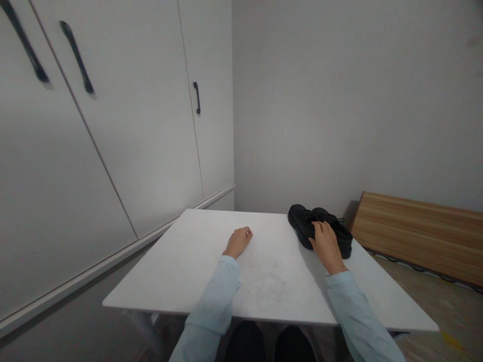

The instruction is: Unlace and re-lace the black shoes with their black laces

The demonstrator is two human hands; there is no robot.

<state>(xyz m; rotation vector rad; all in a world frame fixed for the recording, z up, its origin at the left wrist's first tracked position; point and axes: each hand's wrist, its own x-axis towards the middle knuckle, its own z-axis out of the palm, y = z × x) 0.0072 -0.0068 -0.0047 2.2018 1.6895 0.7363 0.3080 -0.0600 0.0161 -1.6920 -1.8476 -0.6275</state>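
From where I'm standing, the step in hand looks like contact w/ the shoes, i.e. handling rather than carrying. R hand (326, 246) is palm-down, fingers bent, over the near part of the black shoes (301, 226), thumb set apart on the L side. Can't tell if it's actually gripping or just resting there. The pair sits side by side just beyond & around those fingertips, on the far R part of the white table (188, 266), toes away from the person; one heel shows just R of the hand.

L hand (238, 241) is well apart, to the L of the R one, loosely curled near the table's middle; nothing clearly visible in it, tho the inside of the curl is hidden. Wood board (415, 234) is beyond & R of the R hand.

My read: any firm hold calls for R thumb & fingers closing on the heel collars, w/ both shoes kept together & upright.
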